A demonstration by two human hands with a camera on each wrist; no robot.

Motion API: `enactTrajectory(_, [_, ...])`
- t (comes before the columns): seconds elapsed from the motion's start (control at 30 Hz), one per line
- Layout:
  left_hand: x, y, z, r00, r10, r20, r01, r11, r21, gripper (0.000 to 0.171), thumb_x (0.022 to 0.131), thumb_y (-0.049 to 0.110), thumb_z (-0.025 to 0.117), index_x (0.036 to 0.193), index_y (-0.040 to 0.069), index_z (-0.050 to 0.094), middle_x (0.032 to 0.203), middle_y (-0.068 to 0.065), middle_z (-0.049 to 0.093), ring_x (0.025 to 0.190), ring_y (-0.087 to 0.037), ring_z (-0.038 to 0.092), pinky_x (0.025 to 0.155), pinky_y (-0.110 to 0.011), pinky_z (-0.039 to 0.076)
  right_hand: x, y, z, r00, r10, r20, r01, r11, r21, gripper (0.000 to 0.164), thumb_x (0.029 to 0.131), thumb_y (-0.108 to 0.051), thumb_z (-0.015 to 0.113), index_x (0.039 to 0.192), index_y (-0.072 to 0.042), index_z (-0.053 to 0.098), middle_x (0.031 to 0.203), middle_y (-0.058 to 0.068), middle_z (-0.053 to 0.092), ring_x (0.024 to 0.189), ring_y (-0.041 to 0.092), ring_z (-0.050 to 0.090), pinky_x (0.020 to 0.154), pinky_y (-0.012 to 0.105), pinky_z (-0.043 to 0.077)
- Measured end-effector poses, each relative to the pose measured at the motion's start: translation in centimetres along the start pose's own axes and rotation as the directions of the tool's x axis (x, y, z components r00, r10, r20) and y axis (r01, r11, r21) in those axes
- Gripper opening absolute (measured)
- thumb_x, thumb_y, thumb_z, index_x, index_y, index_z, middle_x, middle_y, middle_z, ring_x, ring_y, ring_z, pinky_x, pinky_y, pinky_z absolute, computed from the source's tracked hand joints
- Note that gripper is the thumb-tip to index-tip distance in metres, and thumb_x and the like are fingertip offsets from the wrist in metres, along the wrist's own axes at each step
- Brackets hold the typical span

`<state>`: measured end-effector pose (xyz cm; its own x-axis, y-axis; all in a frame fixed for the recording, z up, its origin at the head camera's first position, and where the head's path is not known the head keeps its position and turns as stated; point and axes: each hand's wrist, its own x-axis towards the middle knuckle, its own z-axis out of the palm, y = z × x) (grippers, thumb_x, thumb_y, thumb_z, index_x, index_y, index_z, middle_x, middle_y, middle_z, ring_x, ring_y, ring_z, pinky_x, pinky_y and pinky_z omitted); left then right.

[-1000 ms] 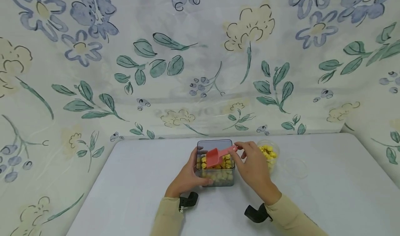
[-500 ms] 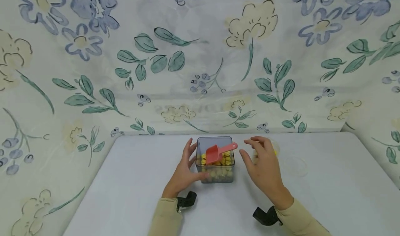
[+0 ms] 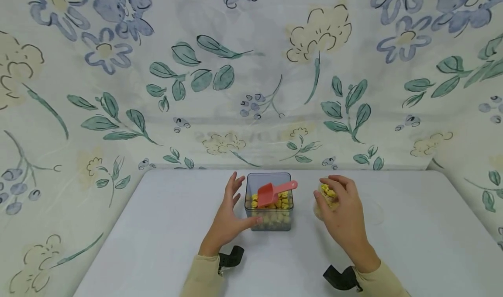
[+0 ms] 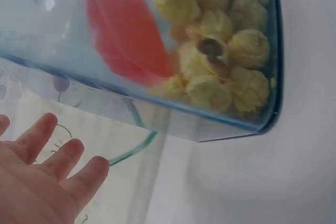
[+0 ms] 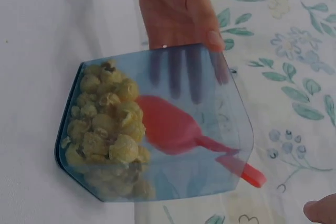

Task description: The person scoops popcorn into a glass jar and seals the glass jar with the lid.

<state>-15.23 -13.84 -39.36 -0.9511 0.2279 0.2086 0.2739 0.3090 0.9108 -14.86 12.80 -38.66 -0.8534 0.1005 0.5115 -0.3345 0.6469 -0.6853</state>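
A clear, smoky-blue square box [image 3: 271, 220] stands on the table, partly filled with yellow popcorn [image 5: 105, 119]. Inside it a red scoop [image 3: 268, 195] leans on the popcorn, its handle over the right rim. My left hand [image 3: 225, 222] is spread at the box's left side, thumb overlapping the near corner; in the left wrist view its fingers [image 4: 79, 182] are apart from the wall. To the right, my right hand [image 3: 343, 212] grips a round clear tub [image 3: 317, 209] of popcorn, thumb on the near left, fingers over the top. The hand hides the tub's right side.
A round transparent lid [image 3: 376, 213] lies flat on the white table [image 3: 157, 227], right of the right hand. Behind the table's far edge hangs a floral cloth [image 3: 251, 70].
The right hand has let go of the scoop's handle, moved right and taken hold of the tub, which has shifted slightly left. The left hand's fingers have come away from the box.
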Motion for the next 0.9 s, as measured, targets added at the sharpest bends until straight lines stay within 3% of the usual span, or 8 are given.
enactTrajectory(0.07, [-0.1, 0.4, 0.0, 1.000, 0.008, -0.018, -0.007, 1.000, 0.015, 0.112, 0.071, 0.012, 0.080, 0.149, 0.019, 0.000, 0.151, -0.006, 0.021, 0.138, -0.027, 0.018, 0.108, -0.049, 0.022, 0.0, 0.4, -0.2, 1.000, 0.003, -0.012, -0.003, 1.000, -0.001, 0.030, 0.082, -0.014, 0.071, 0.109, -0.002, 0.064, 0.118, 0.014, 0.048, 0.104, 0.024, 0.051, 0.080, 0.044, 0.051])
enactTrajectory(0.3, [0.1, -1.4, 0.0, 0.999, 0.040, -0.032, -0.039, 0.999, 0.025, 0.113, 0.071, 0.021, 0.081, 0.148, 0.035, -0.001, 0.149, 0.016, 0.018, 0.138, -0.011, 0.015, 0.109, -0.045, 0.023, 0.3, 1.6, -1.2, 0.998, 0.007, -0.063, -0.008, 1.000, -0.020, 0.030, 0.082, -0.014, 0.070, 0.109, -0.002, 0.065, 0.115, 0.014, 0.051, 0.093, 0.021, 0.052, 0.067, 0.028, 0.041])
enactTrajectory(0.57, [-0.1, 0.4, 0.5, 0.994, 0.079, -0.074, -0.075, 0.996, 0.054, 0.111, 0.071, 0.027, 0.081, 0.148, 0.034, 0.001, 0.150, 0.014, 0.016, 0.138, -0.011, 0.015, 0.109, -0.044, 0.021, 0.9, 2.6, -2.6, 0.994, 0.038, -0.100, -0.043, 0.998, -0.047, 0.029, 0.084, -0.014, 0.068, 0.111, -0.002, 0.065, 0.115, 0.014, 0.052, 0.090, 0.020, 0.053, 0.066, 0.026, 0.040])
enactTrajectory(0.77, [-0.2, 1.6, 1.0, 0.991, 0.086, -0.104, -0.074, 0.991, 0.112, 0.109, 0.072, 0.028, 0.081, 0.148, 0.033, 0.003, 0.150, 0.015, 0.016, 0.138, -0.010, 0.016, 0.110, -0.043, 0.021, 1.4, 3.2, -3.6, 0.991, 0.065, -0.120, -0.076, 0.993, -0.087, 0.031, 0.085, -0.014, 0.066, 0.113, -0.001, 0.063, 0.117, 0.017, 0.052, 0.092, 0.025, 0.053, 0.067, 0.034, 0.042])
enactTrajectory(0.9, [-0.3, 2.8, 1.4, 0.987, 0.104, -0.126, -0.087, 0.987, 0.136, 0.105, 0.072, 0.035, 0.080, 0.148, 0.033, 0.007, 0.150, 0.015, 0.016, 0.138, -0.011, 0.015, 0.108, -0.050, 0.021, 1.7, 3.6, -4.1, 0.989, 0.085, -0.121, -0.099, 0.989, -0.111, 0.032, 0.086, -0.014, 0.065, 0.114, 0.000, 0.063, 0.118, 0.020, 0.051, 0.093, 0.028, 0.053, 0.069, 0.039, 0.043])
